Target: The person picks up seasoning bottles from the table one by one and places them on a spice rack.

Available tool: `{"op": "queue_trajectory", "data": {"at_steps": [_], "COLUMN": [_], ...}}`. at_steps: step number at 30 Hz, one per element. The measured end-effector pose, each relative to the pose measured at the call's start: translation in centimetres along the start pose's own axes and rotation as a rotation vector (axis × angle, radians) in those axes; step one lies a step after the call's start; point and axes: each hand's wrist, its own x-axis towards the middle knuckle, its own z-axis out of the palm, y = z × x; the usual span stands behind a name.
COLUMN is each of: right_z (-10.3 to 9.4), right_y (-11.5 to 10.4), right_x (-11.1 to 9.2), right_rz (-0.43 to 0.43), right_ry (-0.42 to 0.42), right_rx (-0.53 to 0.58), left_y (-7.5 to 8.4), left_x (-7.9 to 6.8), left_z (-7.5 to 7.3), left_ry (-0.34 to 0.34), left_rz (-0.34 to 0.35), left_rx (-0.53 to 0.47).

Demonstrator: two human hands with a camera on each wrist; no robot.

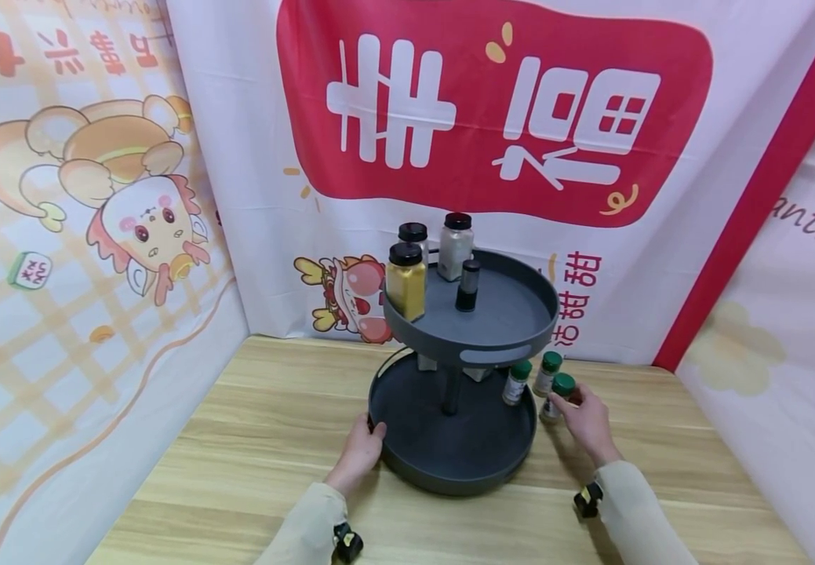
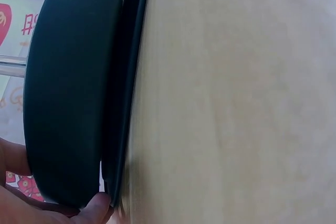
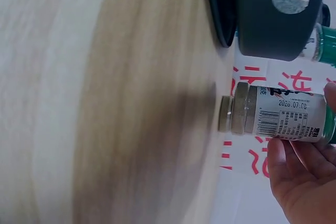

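Note:
A dark grey two-tier turntable tray (image 1: 449, 475) stands on the wooden table. My left hand (image 1: 362, 451) grips the left rim of its lower tier, and in the left wrist view the thumb and fingers lie at the tray's edge. Right of the tray, my right hand (image 1: 588, 422) holds a green-capped spice jar (image 3: 289, 113) with a printed white label. Close behind that jar stands a second green-capped jar (image 1: 547, 374). Another green-capped jar (image 1: 516, 383) sits on the lower tier at its right side.
The upper tier (image 1: 513, 314) carries a yellow-filled black-capped jar (image 1: 407, 286), a white-filled jar (image 1: 456, 251), another black-capped jar behind and a small dark bottle (image 1: 468, 286). Partly hidden jars stand at the back of the lower tier. A printed cloth (image 1: 238, 157) hangs behind the table (image 1: 238, 447).

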Motion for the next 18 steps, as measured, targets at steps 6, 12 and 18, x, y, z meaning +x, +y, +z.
{"op": "queue_trajectory", "data": {"at_steps": [6, 12, 18], "right_z": [-0.6, -1.3, -1.9], "right_y": [-0.9, -1.8, -2.6], "right_x": [-0.6, -1.1, -1.5], "right_rz": [-0.020, -0.026, -0.044], "right_ry": [0.010, 0.012, 0.008], "right_rx": [0.013, 0.017, 0.019], "left_y": [0.2, 0.2, 0.0], "left_x": [0.1, 0.6, 1.8], "left_z": [-0.2, -0.3, -0.3], "left_ry": [-0.006, 0.002, 0.029], "left_rz": [-0.025, -0.019, -0.015], "left_rx": [-0.005, -0.022, -0.057]}}
